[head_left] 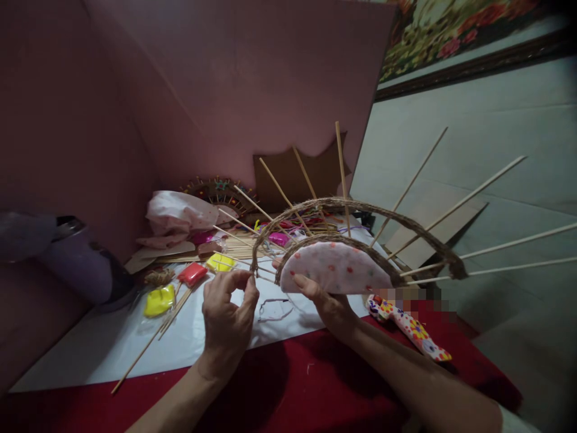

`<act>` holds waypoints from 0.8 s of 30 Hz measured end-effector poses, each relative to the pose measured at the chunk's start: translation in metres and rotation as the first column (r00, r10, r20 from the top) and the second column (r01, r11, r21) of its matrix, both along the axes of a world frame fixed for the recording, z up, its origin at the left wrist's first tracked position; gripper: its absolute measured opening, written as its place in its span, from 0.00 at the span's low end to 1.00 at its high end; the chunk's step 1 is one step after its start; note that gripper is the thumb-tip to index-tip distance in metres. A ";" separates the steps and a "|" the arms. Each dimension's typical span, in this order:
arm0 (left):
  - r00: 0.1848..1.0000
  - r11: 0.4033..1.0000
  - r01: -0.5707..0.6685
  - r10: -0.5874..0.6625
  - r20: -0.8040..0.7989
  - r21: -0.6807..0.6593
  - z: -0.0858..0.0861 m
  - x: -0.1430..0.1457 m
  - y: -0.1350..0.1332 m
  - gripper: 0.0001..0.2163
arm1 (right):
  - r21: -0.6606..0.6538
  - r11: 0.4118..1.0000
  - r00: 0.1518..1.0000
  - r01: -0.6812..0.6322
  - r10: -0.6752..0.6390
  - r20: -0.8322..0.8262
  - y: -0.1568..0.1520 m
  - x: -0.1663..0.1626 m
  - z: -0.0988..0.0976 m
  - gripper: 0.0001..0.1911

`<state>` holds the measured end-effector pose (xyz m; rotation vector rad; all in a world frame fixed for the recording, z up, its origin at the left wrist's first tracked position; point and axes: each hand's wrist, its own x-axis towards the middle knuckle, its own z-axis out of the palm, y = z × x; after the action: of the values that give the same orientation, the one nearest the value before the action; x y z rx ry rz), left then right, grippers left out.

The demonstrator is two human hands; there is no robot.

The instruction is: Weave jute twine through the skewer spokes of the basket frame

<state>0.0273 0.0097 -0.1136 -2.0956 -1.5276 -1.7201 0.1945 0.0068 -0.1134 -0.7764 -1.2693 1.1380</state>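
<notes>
A half-round piece covered in white spotted cloth (336,269) is held up above the table, brown twine running along its curved edge. Several thin wooden sticks (482,178) fan outward from it. A braided twine arch (396,213) crosses the sticks farther out. My right hand (331,304) grips the half-round piece from below, its thumb on the cloth face and most fingers hidden behind. My left hand (229,310) pinches thumb and forefinger together at the lower left end of the twine arch; the fingertips cover what lies between them.
Yellow packets (160,300), a red packet (193,274) and loose sticks (135,364) lie on the white table cover (189,346). A pair of glasses (276,310) rests below the work. Behind stand brown cardboard (279,183) and a purple container (85,258). Flowered cloth (417,334) lies right.
</notes>
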 end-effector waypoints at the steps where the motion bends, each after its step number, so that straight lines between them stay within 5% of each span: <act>1: 0.999 1.000 0.012 -0.012 0.030 -0.019 0.000 0.000 -0.001 0.03 | 0.000 1.000 1.000 0.013 -0.013 -0.007 0.000 0.000 0.001 0.12; 4: 0.969 0.982 0.111 -0.072 0.238 -0.154 0.002 0.002 -0.003 0.04 | -0.015 1.000 0.998 0.015 -0.016 -0.068 0.003 0.000 0.001 0.13; 7: 0.821 0.878 0.366 -0.148 0.551 -0.309 0.005 0.005 -0.003 0.07 | -0.040 0.999 0.980 -0.011 0.002 -0.201 0.008 -0.001 0.000 0.13; 13: 0.498 0.657 0.709 -0.212 0.841 -0.255 0.007 0.009 0.000 0.09 | -0.085 0.979 0.917 -0.183 0.139 -0.373 0.011 -0.003 0.004 0.13; 24: 0.460 0.687 0.698 -0.214 0.862 -0.202 0.011 0.004 -0.004 0.06 | -0.074 0.952 0.910 -0.296 0.257 -0.325 0.014 -0.002 -0.001 0.17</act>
<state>0.0315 0.0061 -0.1028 -2.2816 -1.8769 -3.1163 0.1926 0.0206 -0.1148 -0.4853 -1.0691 1.5163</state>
